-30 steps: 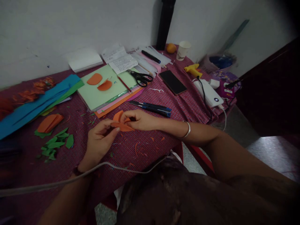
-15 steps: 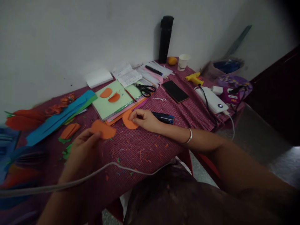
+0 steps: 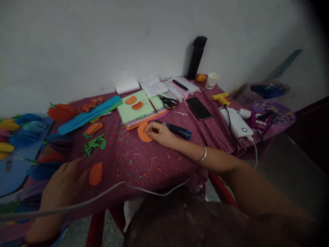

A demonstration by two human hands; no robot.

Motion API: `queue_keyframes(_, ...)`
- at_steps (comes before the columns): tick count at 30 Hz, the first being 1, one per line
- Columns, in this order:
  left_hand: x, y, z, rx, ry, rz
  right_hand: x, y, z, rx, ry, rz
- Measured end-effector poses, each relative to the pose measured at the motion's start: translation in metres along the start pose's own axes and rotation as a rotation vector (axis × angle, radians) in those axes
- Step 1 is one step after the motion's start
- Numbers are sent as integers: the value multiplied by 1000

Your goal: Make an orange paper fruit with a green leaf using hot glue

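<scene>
My right hand [image 3: 163, 134] has its fingertips pinched at the edge of a rounded orange paper cutout [image 3: 144, 133], just in front of a stack of coloured paper [image 3: 123, 112]. At the lower left, my left hand [image 3: 64, 181] is slightly blurred, its fingers apart and empty. Beside its thumb lies another orange paper piece [image 3: 96, 174], flat on the checked tablecloth [image 3: 144, 171]. Two more orange pieces [image 3: 131, 100] rest on the pale green top sheet. A small pile of orange cutouts [image 3: 94, 128] sits near green paper leaves [image 3: 95, 144].
Black scissors [image 3: 168, 102], a dark blue stapler-like tool [image 3: 177, 130], and a phone [image 3: 198, 108] lie right of the stack. Farther right are a yellow glue gun [image 3: 221, 98] and a white power bank [image 3: 235, 121]. A pale cable [image 3: 102, 194] crosses the front; paper ornaments [image 3: 28, 135] crowd the left.
My left hand has moved left and toward me, letting go of its orange piece on the tablecloth. My right hand stays at its cutout. The view has shifted left.
</scene>
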State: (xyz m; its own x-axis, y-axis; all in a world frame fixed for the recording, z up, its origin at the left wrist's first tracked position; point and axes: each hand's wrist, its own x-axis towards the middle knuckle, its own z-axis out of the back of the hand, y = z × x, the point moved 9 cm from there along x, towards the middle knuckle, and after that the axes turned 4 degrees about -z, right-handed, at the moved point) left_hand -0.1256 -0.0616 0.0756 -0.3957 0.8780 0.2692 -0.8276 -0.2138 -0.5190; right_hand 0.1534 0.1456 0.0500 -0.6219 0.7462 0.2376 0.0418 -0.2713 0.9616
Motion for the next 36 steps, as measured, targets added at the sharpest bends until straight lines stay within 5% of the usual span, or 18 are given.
queue_keyframes(2, 4, -27, -14, -32, 5, 21, 0, 1, 0, -2, -6, 6)
queue_keyframes(7, 18, -96, -103, -763, 255, 243, -4, 9, -2, -39, 6, 65)
queue_keyframes(9, 22, -114, -135, -1051, 341, 362, -5, 9, -4, -63, 19, 75)
queue_keyframes(12, 33, -133, -161, -1255, 420, 358, -6, 8, -10, -82, 58, 75)
queue_keyframes(21, 64, -106, -179, -1228, 363, 327, -3, -10, -5, 39, 46, -63)
queue_keyframes(25, 68, -96, -181, -1082, 310, 248, -1, -21, -7, -93, 85, -120)
queue_keyframes(29, 66, -97, -180, -990, 280, 176, -1, -21, -5, -249, 77, -112)
queue_keyframes(36, 62, -114, -173, -1204, 326, 209, 1, -7, -8, -268, 101, -61)
